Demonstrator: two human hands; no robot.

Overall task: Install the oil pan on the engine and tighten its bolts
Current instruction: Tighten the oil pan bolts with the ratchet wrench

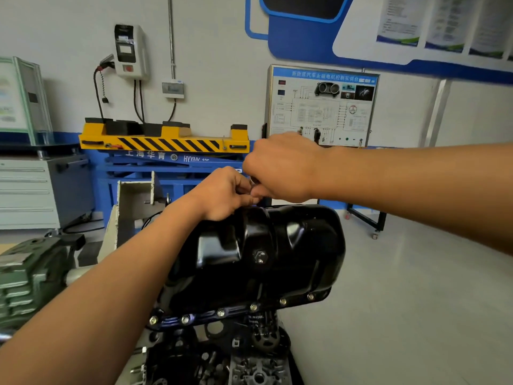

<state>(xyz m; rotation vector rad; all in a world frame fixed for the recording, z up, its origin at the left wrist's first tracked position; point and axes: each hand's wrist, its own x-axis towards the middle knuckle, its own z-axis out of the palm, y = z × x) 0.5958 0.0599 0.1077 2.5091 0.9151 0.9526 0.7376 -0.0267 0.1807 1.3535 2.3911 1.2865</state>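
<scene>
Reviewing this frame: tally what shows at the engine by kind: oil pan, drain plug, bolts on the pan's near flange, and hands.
Oil pan: 1
Drain plug: 1
Near-flange bolts: 6
Hands, left hand and right hand: 2
Total: 10

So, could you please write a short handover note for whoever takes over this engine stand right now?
Left hand: fingers curled at the far rim of the oil pan; what they hold is hidden.
Right hand: fisted beside it, contents hidden.
The pan sits on the engine; six bolts show in its near flange.
Done: pan placed, near bolts inserted.
To do: far-side bolts; tightness cannot be judged, so check all.
</scene>
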